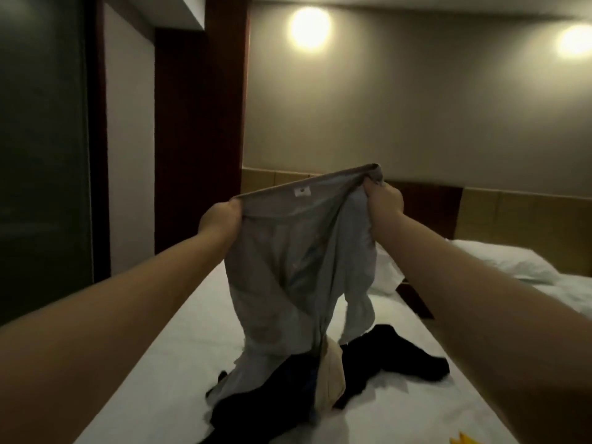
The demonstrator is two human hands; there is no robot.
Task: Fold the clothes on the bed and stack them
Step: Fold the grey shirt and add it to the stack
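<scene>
I hold a pair of grey trousers up in the air over the bed. My left hand grips the left end of the waistband, and my right hand grips the right end, a little higher. A small white label shows inside the waistband. The legs hang down and their ends trail onto a pile of dark clothes. A beige garment lies in that pile, partly behind the trousers.
A white pillow lies at the far right of the bed, below a wooden headboard. A dark glass panel and red-brown door frame stand to the left. Something yellow peeks in at the bottom edge.
</scene>
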